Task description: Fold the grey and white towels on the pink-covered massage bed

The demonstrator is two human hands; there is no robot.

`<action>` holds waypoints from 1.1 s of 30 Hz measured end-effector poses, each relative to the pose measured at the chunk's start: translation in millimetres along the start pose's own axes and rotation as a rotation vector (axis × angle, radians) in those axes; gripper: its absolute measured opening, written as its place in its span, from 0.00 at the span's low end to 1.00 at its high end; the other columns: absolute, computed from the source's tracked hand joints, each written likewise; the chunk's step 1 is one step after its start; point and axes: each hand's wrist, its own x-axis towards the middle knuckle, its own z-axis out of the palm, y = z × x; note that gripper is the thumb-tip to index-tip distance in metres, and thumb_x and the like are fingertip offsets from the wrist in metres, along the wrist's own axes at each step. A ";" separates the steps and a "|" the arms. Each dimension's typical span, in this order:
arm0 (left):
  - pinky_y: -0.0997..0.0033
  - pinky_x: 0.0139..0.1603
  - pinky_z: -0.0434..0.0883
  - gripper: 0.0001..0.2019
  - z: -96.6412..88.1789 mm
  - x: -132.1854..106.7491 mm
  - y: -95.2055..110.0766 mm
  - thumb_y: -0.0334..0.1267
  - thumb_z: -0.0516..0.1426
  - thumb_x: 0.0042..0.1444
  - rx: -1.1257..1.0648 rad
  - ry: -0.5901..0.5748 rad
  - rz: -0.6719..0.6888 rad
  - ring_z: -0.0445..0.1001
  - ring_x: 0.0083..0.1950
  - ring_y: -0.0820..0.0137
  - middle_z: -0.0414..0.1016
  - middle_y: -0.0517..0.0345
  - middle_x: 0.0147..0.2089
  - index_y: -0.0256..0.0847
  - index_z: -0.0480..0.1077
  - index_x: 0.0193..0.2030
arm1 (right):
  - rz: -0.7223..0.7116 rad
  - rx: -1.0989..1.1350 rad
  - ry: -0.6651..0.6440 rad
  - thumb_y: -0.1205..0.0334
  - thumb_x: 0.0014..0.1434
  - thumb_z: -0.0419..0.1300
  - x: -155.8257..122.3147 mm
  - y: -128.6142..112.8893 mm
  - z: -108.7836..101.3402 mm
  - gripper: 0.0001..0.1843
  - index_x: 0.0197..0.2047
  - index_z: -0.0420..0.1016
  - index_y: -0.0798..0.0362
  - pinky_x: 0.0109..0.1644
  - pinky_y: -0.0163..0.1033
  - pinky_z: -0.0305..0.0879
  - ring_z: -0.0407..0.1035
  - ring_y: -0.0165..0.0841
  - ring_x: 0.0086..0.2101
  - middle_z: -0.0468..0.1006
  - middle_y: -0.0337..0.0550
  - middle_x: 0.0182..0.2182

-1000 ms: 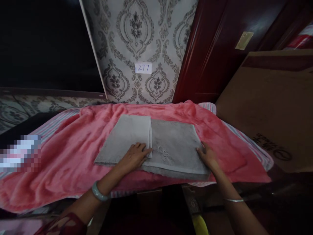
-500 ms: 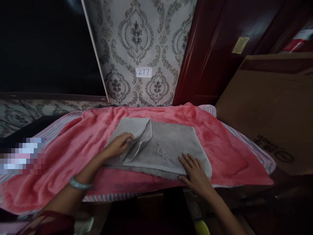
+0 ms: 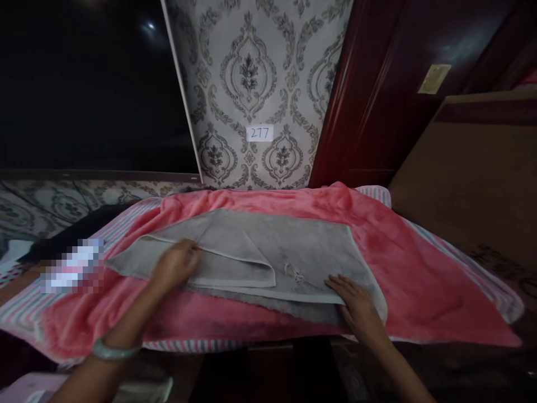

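A grey towel (image 3: pixel 310 240) with pale edging and a small whitish mark lies across a pink blanket (image 3: pixel 419 285). Its left part is partly folded over, and a pointed corner reaches out to the left. My left hand (image 3: pixel 178 263) has its fingers closed on the folded layer of the towel; the fingertips are partly hidden. On the towel's front right part, my right hand (image 3: pixel 356 305) rests flat with its fingers stretched out. A second grey layer shows beneath the front edge.
Striped cloth (image 3: pixel 193 346) shows under the blanket's edges. A large dark screen (image 3: pixel 92 84) stands at the back left, beside patterned wallpaper with a paper label (image 3: pixel 259 132) reading 277. At the right are a dark red wooden panel (image 3: pixel 377 84) and a cardboard box (image 3: pixel 478 184).
My left hand has moved left and lower in view, drawing the folded layer of the towel out leftward into a point. My right hand stays on the towel's right part. The view has shifted slightly.
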 end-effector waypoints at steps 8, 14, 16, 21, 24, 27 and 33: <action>0.56 0.47 0.69 0.25 61.7 -26.4 77.2 0.62 0.57 0.54 0.268 -0.496 0.138 0.77 0.47 0.48 0.78 0.38 0.44 0.39 0.74 0.40 | -0.059 0.096 0.122 0.72 0.53 0.46 32.2 -26.9 -47.6 0.33 0.59 0.76 0.47 0.58 0.52 0.71 0.73 0.40 0.52 0.80 0.44 0.52; 0.60 0.46 0.68 0.10 89.5 -13.1 83.0 0.37 0.55 0.58 0.273 -0.442 0.098 0.77 0.49 0.51 0.79 0.35 0.46 0.36 0.75 0.40 | -0.130 0.103 0.160 0.75 0.51 0.46 47.2 -53.3 -69.1 0.36 0.59 0.76 0.46 0.52 0.45 0.73 0.75 0.38 0.47 0.81 0.43 0.46; 0.63 0.45 0.68 0.11 78.7 -4.4 73.1 0.29 0.50 0.58 0.260 -0.429 0.091 0.77 0.47 0.57 0.79 0.40 0.43 0.37 0.74 0.38 | -0.053 0.073 0.139 0.74 0.52 0.46 42.9 -46.3 -66.9 0.34 0.58 0.77 0.47 0.50 0.44 0.74 0.76 0.38 0.46 0.81 0.44 0.46; 0.64 0.44 0.68 0.09 44.2 1.9 55.9 0.37 0.51 0.62 0.236 -0.470 0.178 0.76 0.42 0.60 0.78 0.48 0.39 0.39 0.72 0.38 | 0.122 0.050 0.073 0.68 0.55 0.47 35.5 -20.8 -60.9 0.29 0.55 0.79 0.49 0.48 0.45 0.76 0.78 0.40 0.44 0.82 0.46 0.47; 0.59 0.50 0.69 0.10 47.5 -14.6 51.7 0.40 0.58 0.56 0.377 -0.498 0.326 0.74 0.51 0.53 0.76 0.42 0.47 0.37 0.72 0.42 | 0.122 0.074 0.130 0.67 0.54 0.48 40.8 -21.9 -61.4 0.27 0.53 0.80 0.48 0.50 0.45 0.76 0.78 0.40 0.45 0.83 0.44 0.47; 0.54 0.56 0.68 0.09 57.7 -24.1 47.1 0.30 0.53 0.57 0.327 -0.491 0.354 0.72 0.56 0.54 0.76 0.41 0.49 0.38 0.72 0.42 | 0.075 0.085 0.190 0.67 0.54 0.49 48.3 -31.0 -66.7 0.26 0.50 0.81 0.49 0.49 0.46 0.76 0.79 0.41 0.44 0.83 0.45 0.45; 0.60 0.52 0.73 0.04 3.8 25.5 45.7 0.30 0.54 0.55 -0.535 -0.088 -0.100 0.75 0.41 0.63 0.75 0.55 0.32 0.40 0.69 0.33 | 0.075 -0.011 0.324 0.64 0.56 0.49 64.2 -29.6 -116.6 0.22 0.46 0.80 0.48 0.43 0.46 0.75 0.79 0.43 0.40 0.84 0.46 0.41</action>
